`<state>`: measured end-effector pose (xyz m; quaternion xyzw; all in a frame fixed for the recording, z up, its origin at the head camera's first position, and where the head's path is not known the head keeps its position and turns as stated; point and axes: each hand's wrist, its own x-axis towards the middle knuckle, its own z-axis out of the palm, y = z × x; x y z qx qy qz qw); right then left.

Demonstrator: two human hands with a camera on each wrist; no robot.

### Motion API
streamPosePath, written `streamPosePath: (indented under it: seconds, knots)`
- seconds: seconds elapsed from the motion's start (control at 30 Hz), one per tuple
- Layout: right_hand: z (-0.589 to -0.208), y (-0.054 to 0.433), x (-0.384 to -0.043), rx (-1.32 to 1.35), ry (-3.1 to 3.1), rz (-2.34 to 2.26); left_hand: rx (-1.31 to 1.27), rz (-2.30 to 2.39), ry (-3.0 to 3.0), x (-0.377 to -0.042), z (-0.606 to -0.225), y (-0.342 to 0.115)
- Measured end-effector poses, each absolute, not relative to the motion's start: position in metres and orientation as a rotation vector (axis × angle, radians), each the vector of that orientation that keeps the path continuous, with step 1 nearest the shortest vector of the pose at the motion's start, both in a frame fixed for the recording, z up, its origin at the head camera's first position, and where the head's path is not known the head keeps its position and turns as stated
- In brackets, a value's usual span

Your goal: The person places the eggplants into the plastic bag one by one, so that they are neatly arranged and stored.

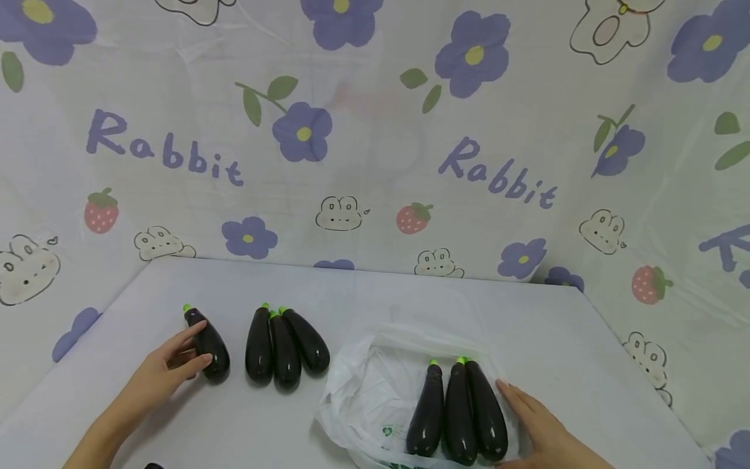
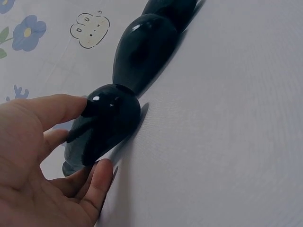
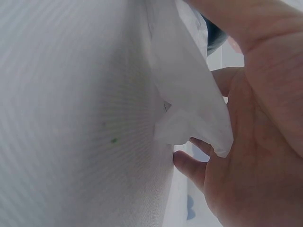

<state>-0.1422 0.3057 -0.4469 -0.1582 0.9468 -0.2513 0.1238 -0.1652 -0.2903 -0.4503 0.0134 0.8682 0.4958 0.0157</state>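
At the left of the head view, my left hand (image 1: 170, 368) grips a glossy dark eggplant (image 1: 212, 348) with a green stem tip, thumb and fingers on its two sides. In the left wrist view that eggplant (image 2: 106, 118) lies close to the tabletop. Three more eggplants (image 1: 287, 352) lie side by side just to its right. A thin white plastic bag (image 1: 351, 397) lies spread, with three eggplants (image 1: 459, 417) in it. My right hand (image 1: 545, 430) rests along the bag's right side, fingers extended; in the right wrist view the bag's edge (image 3: 189, 94) hangs beside the palm.
The white tabletop (image 1: 375, 293) ends at a cloth backdrop (image 1: 375, 163) printed with flowers, rabbits and strawberries. Part of a dark object (image 1: 154, 466) shows at the bottom edge of the head view, below the left forearm.
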Motion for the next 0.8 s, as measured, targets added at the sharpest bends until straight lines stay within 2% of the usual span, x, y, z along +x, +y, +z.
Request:
streamPosePath:
  seconds: [0.3, 0.8]
  knots:
    - [-0.4471, 0.3072, -0.1413, -0.525, 2.768, -0.766, 0.024, 1.553, 2.679, -0.1657, -0.4507, -0.2915]
    - [-0.4428, 0.3019, -0.138, -0.223, 2.643, -0.866, 0.06, 1.603, 2.656, -0.1664, -0.4542, -0.293]
